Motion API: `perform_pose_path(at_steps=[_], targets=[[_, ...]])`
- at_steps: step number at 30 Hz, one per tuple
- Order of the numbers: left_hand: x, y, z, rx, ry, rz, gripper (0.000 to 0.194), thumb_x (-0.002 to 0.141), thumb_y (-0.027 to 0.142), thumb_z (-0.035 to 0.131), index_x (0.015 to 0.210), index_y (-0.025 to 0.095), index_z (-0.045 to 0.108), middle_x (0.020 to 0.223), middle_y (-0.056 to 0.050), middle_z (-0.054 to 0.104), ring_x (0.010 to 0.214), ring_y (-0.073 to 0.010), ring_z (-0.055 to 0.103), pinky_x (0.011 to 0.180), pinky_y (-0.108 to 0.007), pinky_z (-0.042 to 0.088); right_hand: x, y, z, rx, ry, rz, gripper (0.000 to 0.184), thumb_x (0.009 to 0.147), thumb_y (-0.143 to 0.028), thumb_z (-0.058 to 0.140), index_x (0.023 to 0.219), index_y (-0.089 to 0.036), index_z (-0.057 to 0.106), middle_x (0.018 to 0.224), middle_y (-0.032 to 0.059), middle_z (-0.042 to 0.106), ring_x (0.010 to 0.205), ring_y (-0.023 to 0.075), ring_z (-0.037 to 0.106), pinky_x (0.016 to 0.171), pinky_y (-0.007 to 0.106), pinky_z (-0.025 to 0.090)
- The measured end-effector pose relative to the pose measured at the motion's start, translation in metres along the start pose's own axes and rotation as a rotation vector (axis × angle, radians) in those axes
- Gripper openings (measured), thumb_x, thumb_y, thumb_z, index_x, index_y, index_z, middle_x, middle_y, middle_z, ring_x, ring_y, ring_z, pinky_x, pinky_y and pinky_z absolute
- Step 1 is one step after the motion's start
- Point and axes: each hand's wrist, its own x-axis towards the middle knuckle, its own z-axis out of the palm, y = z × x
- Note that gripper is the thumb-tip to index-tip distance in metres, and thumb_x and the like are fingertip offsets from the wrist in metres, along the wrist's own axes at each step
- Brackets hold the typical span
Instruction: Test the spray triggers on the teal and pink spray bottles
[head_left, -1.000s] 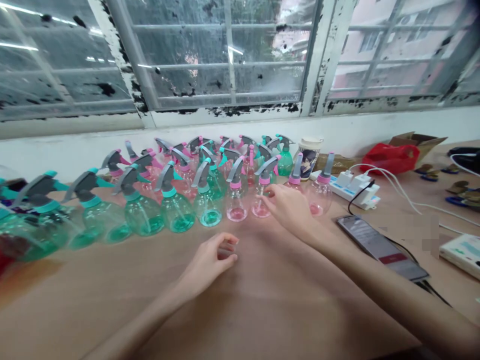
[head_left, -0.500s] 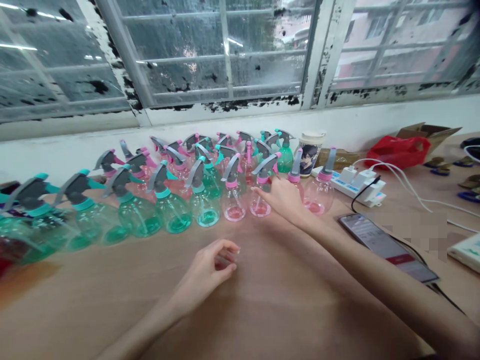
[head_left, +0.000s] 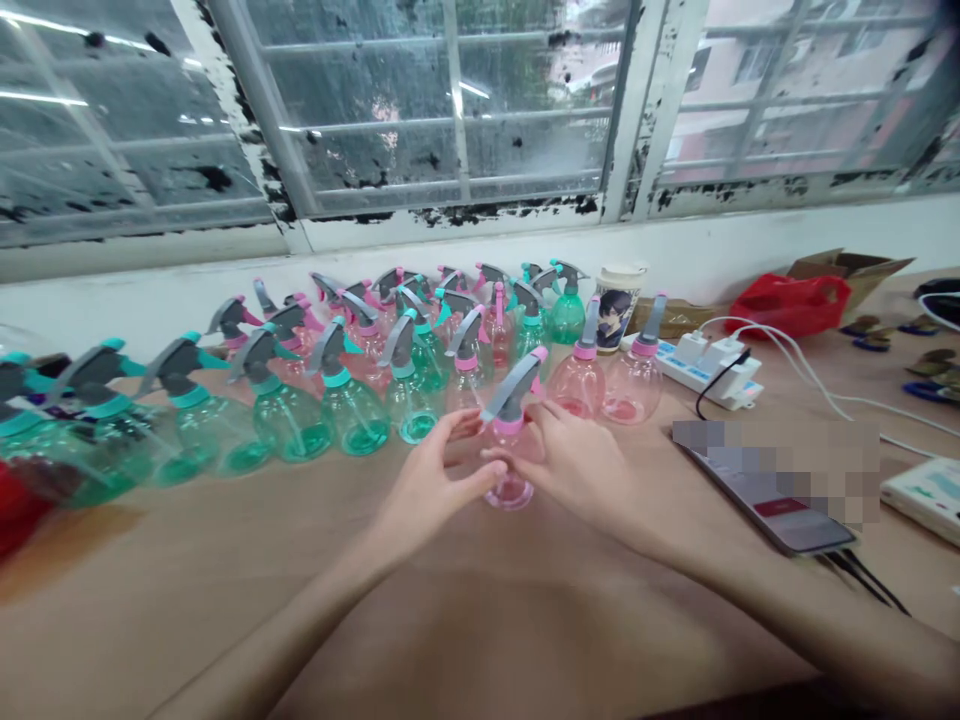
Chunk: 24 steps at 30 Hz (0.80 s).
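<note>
A clear pink spray bottle (head_left: 510,492) with a grey and pink trigger head stands in front of the row, upright or nearly so. My right hand (head_left: 581,470) is closed around its right side, just below the pink collar. On the left side, my left hand (head_left: 427,480) curls against the same bottle, its thumb across the front and its fingers beside the neck. Whether the base rests on the table I cannot tell. Behind stand several green spray bottles (head_left: 356,425) on the left and two pink spray bottles (head_left: 630,385) on the right.
A phone (head_left: 772,500) with cables lies to the right, below a white power strip (head_left: 712,370) with plugs. Farther back are a printed paper cup (head_left: 616,310), a red plastic bag (head_left: 787,303) and a cardboard box (head_left: 855,270). Windows rise behind the table (head_left: 315,590).
My right hand has brought the pink spray bottle out of the row toward me. My left hand has moved up and right from the bare table to meet it.
</note>
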Motion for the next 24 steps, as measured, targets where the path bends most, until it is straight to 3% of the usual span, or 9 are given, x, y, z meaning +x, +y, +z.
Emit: perform_pose_path(at_steps=[5, 9, 12, 15, 17, 20, 24], targets=[[-0.004, 0.013, 0.000, 0.013, -0.014, 0.139, 0.058, 0.076, 0.033, 0.072, 0.130, 0.025, 0.050, 0.120, -0.007, 0.065, 0.103, -0.0249, 0.065, 0.089, -0.041, 0.054, -0.024, -0.028, 0.010, 0.210, -0.055, -0.175, 0.040, 0.086, -0.053, 0.060, 0.112, -0.022, 0.061, 0.112, 0.0070, 0.069, 0.090, 0.0261, 0.070, 0.062, 0.033, 0.049], [-0.014, 0.010, -0.007, -0.050, 0.031, 0.189, 0.034, 0.082, 0.029, 0.064, 0.114, 0.023, 0.059, 0.111, -0.006, 0.069, 0.100, -0.0225, 0.067, 0.090, -0.038, 0.053, -0.024, -0.040, 0.023, 0.309, -0.022, -0.289, 0.055, 0.084, -0.063, 0.058, 0.117, -0.019, 0.061, 0.107, 0.0107, 0.069, 0.088, 0.0265, 0.069, 0.068, 0.036, 0.052], [-0.020, 0.005, -0.015, -0.030, 0.117, 0.224, 0.024, 0.080, 0.020, 0.056, 0.102, 0.021, 0.063, 0.107, -0.005, 0.069, 0.100, -0.0215, 0.067, 0.093, -0.037, 0.052, -0.016, -0.040, 0.027, 0.384, -0.068, -0.392, 0.054, 0.085, -0.063, 0.057, 0.112, -0.016, 0.062, 0.104, 0.0116, 0.070, 0.083, 0.0241, 0.068, 0.070, 0.037, 0.053], [-0.021, 0.003, -0.024, 0.007, 0.196, 0.241, 0.027, 0.074, 0.017, 0.054, 0.100, 0.020, 0.064, 0.103, -0.005, 0.070, 0.096, -0.0215, 0.067, 0.085, -0.035, 0.054, -0.008, -0.029, 0.027, 0.458, -0.147, -0.467, 0.044, 0.090, -0.056, 0.056, 0.111, -0.018, 0.063, 0.104, 0.0085, 0.072, 0.079, 0.0199, 0.068, 0.071, 0.034, 0.054], [-0.021, 0.003, -0.031, 0.012, 0.203, 0.230, 0.028, 0.072, 0.018, 0.054, 0.099, 0.020, 0.063, 0.099, -0.004, 0.070, 0.087, -0.0203, 0.066, 0.079, -0.034, 0.054, -0.005, -0.013, 0.032, 0.469, -0.142, -0.455, 0.038, 0.092, -0.050, 0.055, 0.115, -0.020, 0.063, 0.108, 0.0068, 0.072, 0.087, 0.0200, 0.069, 0.077, 0.034, 0.055], [-0.020, 0.004, -0.036, -0.018, 0.162, 0.197, 0.031, 0.071, 0.018, 0.053, 0.100, 0.021, 0.062, 0.098, -0.003, 0.069, 0.079, -0.0183, 0.065, 0.075, -0.033, 0.051, -0.004, 0.019, 0.047, 0.386, -0.075, -0.343, 0.031, 0.098, -0.043, 0.048, 0.111, -0.022, 0.066, 0.108, 0.0064, 0.073, 0.096, 0.0223, 0.069, 0.086, 0.039, 0.054], [-0.016, 0.001, -0.036, -0.043, 0.156, 0.173, 0.031, 0.067, 0.019, 0.052, 0.096, 0.020, 0.062, 0.085, -0.001, 0.067, 0.075, -0.0189, 0.063, 0.074, -0.033, 0.049, -0.011, 0.050, 0.073, 0.301, -0.123, -0.338, 0.027, 0.098, -0.037, 0.048, 0.113, -0.024, 0.066, 0.118, 0.0079, 0.071, 0.107, 0.0246, 0.067, 0.093, 0.043, 0.053]])
